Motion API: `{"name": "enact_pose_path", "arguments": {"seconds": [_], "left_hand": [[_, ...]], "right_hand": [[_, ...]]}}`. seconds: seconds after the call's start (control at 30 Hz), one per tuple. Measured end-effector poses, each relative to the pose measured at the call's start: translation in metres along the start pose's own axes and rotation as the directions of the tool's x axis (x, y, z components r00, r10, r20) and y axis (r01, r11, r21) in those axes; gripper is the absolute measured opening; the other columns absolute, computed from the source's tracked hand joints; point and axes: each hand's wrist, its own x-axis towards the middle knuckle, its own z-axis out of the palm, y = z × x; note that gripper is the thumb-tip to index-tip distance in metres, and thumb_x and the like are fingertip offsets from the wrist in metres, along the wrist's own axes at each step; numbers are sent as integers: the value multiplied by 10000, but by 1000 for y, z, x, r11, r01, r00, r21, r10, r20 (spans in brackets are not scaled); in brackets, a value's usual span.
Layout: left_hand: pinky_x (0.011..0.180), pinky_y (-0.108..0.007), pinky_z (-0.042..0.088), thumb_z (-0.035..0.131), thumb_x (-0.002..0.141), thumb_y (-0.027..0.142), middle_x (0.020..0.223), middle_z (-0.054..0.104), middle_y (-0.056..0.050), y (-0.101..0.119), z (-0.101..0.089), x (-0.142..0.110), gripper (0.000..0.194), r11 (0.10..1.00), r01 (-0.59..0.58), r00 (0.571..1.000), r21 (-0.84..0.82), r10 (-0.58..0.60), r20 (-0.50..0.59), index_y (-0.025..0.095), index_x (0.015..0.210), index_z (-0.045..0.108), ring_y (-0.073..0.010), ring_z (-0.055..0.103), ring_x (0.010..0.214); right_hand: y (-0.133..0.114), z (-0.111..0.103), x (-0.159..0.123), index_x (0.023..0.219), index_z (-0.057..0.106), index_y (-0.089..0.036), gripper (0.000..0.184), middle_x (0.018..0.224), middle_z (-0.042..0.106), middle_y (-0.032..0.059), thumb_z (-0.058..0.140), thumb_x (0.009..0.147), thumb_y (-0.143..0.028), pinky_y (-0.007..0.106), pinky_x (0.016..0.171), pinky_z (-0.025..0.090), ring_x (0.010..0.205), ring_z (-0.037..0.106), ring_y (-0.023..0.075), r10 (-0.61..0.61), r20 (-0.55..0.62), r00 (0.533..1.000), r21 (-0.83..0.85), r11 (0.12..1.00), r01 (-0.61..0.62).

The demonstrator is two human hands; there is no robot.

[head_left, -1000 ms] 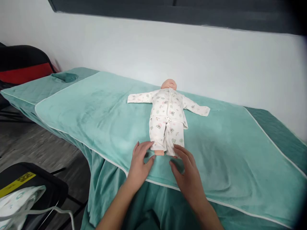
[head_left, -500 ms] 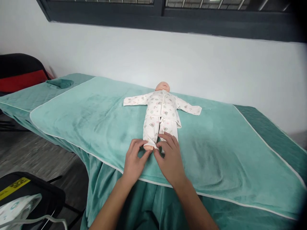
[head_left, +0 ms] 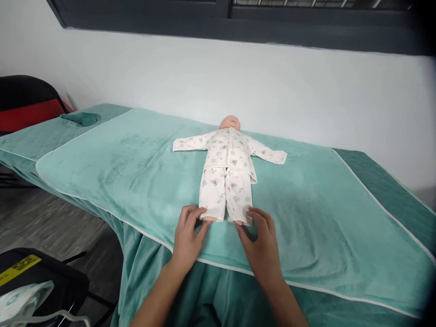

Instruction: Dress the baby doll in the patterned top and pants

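A baby doll in white printed pyjamas lies on its back, arms spread, on a teal towel over a padded table. Its head points to the wall and its feet point to me. My left hand pinches the cuff of the trouser leg on the left, where a bare foot peeks out. My right hand pinches the cuff of the other trouser leg. Both trouser legs lie flat and straight.
The table runs along a white wall under a dark window frame. It has a face hole at the far left. A black and red chair stands beyond it. A black case carrying a white printed cloth sits at lower left.
My hands have moved apart from the middle, one to each cuff, and drawn toward me. The trouser legs now lie longer and smoother than before.
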Motion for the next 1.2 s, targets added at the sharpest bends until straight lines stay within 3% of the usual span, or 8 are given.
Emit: {"name": "enact_pose_path", "arguments": {"seconds": [0.13,0.27,0.47,0.57,0.8,0.93,1.0,1.2], "left_hand": [[1008,-453,490,641,903,213,1295,485,-106,13,4,4,338,991,-93,996,97,93,10,281,1228,577,-258,514,1217],[1024,-457,469,604,923,180,1305,504,-94,19,2,6,276,989,-110,994,98,106,38,271,1183,582,-249,494,1232],[1034,-435,468,578,939,200,1299,527,-84,18,-8,2,231,997,-58,997,41,56,45,271,1160,583,-232,497,1244],[1015,-435,474,527,962,216,1261,555,-83,16,-11,8,79,1000,-8,1000,-10,8,2,245,946,599,-228,520,1221],[1026,-428,446,480,982,371,1234,613,-78,-1,-9,59,247,971,171,983,-167,-181,-44,225,798,556,-226,559,1193],[1079,-361,407,487,968,454,1386,566,-58,-20,12,120,274,878,328,939,-348,-343,20,247,1069,635,-212,495,1319],[1057,-347,417,472,963,495,1380,585,-52,-29,26,151,365,800,428,895,-421,-441,72,264,1206,614,-212,531,1278],[846,-308,449,514,924,521,938,659,-33,-43,51,191,351,810,475,872,-345,-484,65,184,933,610,-189,594,909]], "right_hand": [[9,-3,0,932,533,-227,112,966,581,67,580,960,-325,370,785,507,929,572,227,63,92,994,33,997,-66],[3,-10,1,844,505,-229,155,871,571,33,507,995,-263,321,742,474,850,559,186,0,165,986,173,985,-29],[14,-9,2,1087,539,-235,134,1080,582,82,565,958,-257,337,807,511,985,580,213,-13,111,994,137,991,-2],[23,-8,7,1093,564,-238,131,1118,588,94,518,971,-245,345,819,518,1024,583,227,-27,191,981,94,996,9],[34,-46,66,742,581,-209,316,762,601,11,503,985,-396,291,668,466,725,575,169,-99,583,807,265,962,-73],[53,-27,144,997,646,-222,314,1049,677,46,504,947,-498,321,849,471,969,615,206,185,221,957,334,908,-253],[66,0,178,1099,607,-206,380,1160,654,87,510,913,-523,335,865,466,1039,603,227,283,62,957,320,903,-288],[90,55,203,905,623,-187,347,907,664,88,408,914,-459,364,787,420,847,567,238,254,134,958,90,959,-267]]}}
